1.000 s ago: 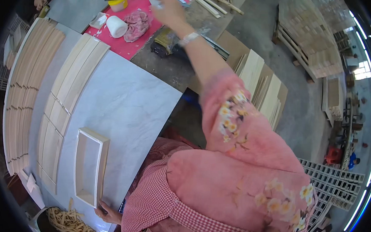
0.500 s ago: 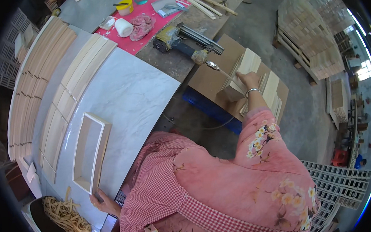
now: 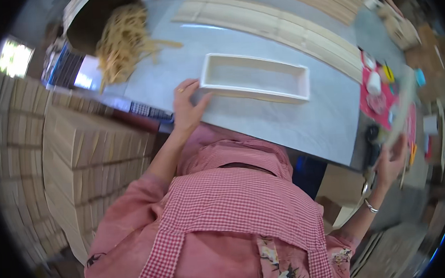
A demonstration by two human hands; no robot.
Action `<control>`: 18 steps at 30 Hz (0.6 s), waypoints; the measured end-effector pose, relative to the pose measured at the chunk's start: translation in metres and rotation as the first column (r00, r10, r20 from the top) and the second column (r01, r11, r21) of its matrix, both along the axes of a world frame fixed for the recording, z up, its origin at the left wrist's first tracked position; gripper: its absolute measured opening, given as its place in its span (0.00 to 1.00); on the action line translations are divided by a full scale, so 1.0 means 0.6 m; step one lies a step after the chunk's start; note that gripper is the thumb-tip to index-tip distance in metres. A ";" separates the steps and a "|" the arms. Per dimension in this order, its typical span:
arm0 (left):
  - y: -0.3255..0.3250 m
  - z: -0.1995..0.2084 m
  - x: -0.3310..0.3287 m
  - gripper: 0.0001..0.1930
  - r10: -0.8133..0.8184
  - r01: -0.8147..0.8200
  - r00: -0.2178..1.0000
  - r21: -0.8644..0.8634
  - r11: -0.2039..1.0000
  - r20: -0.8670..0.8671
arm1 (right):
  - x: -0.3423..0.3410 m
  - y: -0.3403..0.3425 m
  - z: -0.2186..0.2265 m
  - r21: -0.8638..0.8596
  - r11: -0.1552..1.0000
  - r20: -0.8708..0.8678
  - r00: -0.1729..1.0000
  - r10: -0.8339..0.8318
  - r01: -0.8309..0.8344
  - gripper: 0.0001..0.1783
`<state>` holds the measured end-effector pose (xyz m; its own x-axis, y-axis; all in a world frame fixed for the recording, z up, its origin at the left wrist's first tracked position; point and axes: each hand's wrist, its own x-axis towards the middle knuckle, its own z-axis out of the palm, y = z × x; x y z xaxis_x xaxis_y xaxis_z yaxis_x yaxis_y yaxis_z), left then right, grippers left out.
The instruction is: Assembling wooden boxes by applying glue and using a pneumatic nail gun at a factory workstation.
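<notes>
Head view, the only one. Since half a second ago the view has swung round, so the tabletop [image 3: 328,125] now runs crosswise. Right hand [image 3: 391,164] has left the wood pieces on the brown board and is now past the tabletop's right edge, near its near right corner. Its grip is closed on the lower end of a pale slat [image 3: 403,108], raised and motion-blurred, one piece or several hard to tell. Left hand [image 3: 186,108] same place as before: at the left end of the white-rimmed frame [image 3: 256,93], fingertips at its near left corner, thumb spread, grip open, not wrapped around it. Frame hasn't visibly shifted on the tabletop; lies long side roughly along the near edge, nearer that edge than the far one.

Edges and room: bare strip between frame and near edge, narrower at the left. Wider bare patch from frame's right end to the right edge and near right corner. Behind, a bare band up to the row of wooden slats [image 3: 271,26] along the far side. To the left, curled strips [image 3: 122,45] spill onto the left end. Beyond the right edge, cluttered pink sheet [image 3: 379,119].
</notes>
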<state>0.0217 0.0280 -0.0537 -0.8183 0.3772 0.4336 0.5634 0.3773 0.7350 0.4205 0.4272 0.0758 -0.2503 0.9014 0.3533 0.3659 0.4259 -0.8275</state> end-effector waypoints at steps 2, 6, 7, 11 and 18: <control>-0.004 0.017 0.008 0.20 0.025 -0.025 1.000 -0.019 1.000 -0.003 | -0.163 -0.043 0.016 0.213 0.805 0.312 0.819 0.481 -0.554 0.46; -0.017 0.023 0.004 0.17 0.090 -0.087 0.994 -0.046 0.995 0.063 | -0.377 -0.131 0.031 0.112 0.418 0.527 0.410 0.744 -0.902 0.50; -0.021 0.025 0.005 0.17 0.097 -0.092 0.992 -0.056 0.994 0.084 | -0.412 -0.140 0.033 0.103 0.347 0.585 0.339 0.737 -0.932 0.51; -0.017 0.046 0.007 0.16 0.138 -0.134 0.984 -0.047 0.990 0.113 | -0.498 -0.137 0.035 0.071 0.258 0.656 0.241 0.716 -0.963 0.50; -0.004 0.064 0.005 0.16 0.125 -0.113 0.979 -0.082 0.990 0.160 | -0.528 -0.133 0.034 -0.067 0.238 0.692 0.126 0.711 -0.969 0.49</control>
